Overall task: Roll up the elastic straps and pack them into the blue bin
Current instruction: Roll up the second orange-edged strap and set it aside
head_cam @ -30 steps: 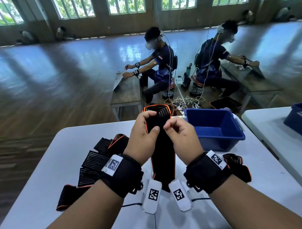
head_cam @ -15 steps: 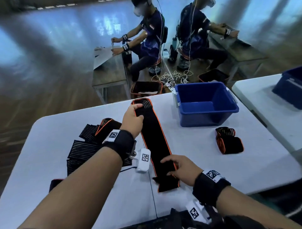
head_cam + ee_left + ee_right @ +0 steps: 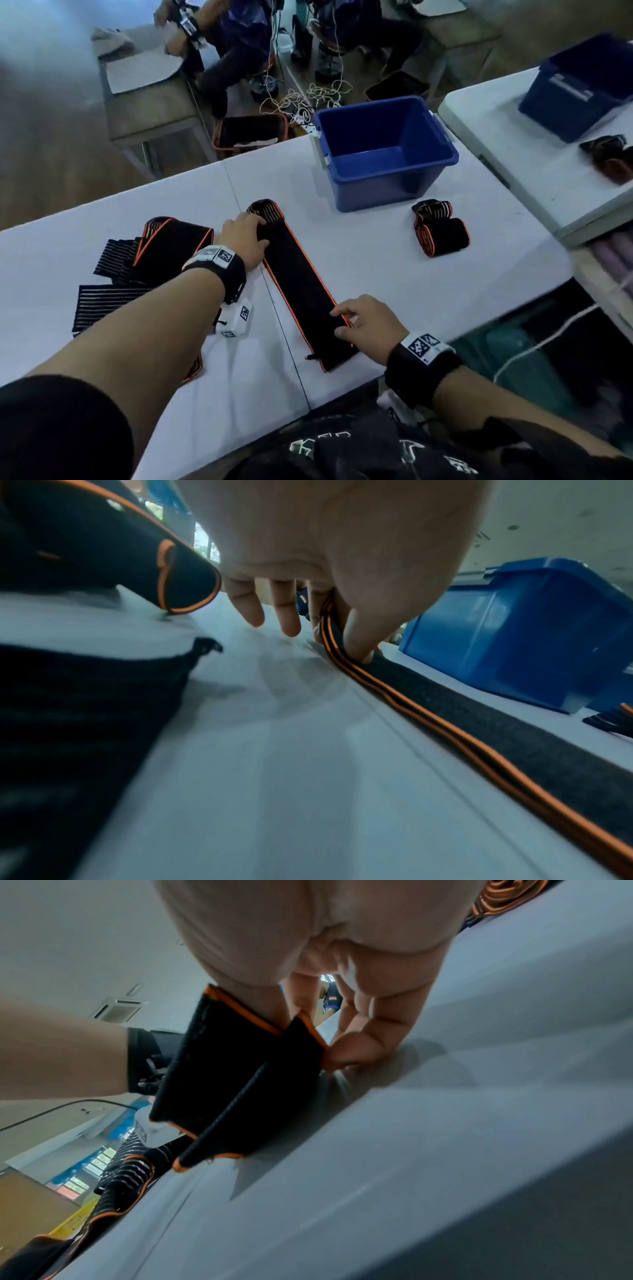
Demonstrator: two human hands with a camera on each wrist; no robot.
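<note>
Far left of the white folding table (image 3: 359,205) there's a messy heap of unrolled black elastic straps with orange edging and pale stripes (image 3: 144,263), lying loose and overlapping; just right of that heap the left hand (image 3: 244,240) is at the far end of one long black orange-edged strap laid out flat (image 3: 301,284), thumb on top and fingers under its edge in the left wrist view, so it's pinching that end, with the little and ring fingers spread free above the tabletop; the strap runs diagonally back toward the near table edge, doubled over so two orange edges sit stacked; at its near end the right hand (image 3: 368,323) has the strap's right edge nipped between thumb and fingertips (image 3: 356,1047), the loose tail end lifted off the table in the right wrist view; further right and toward the back sits the open blue plastic bin (image 3: 442,147), nothing visible inside it; in front of its right corner, well apart from the flat strap, lies an already rolled black and orange strap bundle (image 3: 442,233).
</note>
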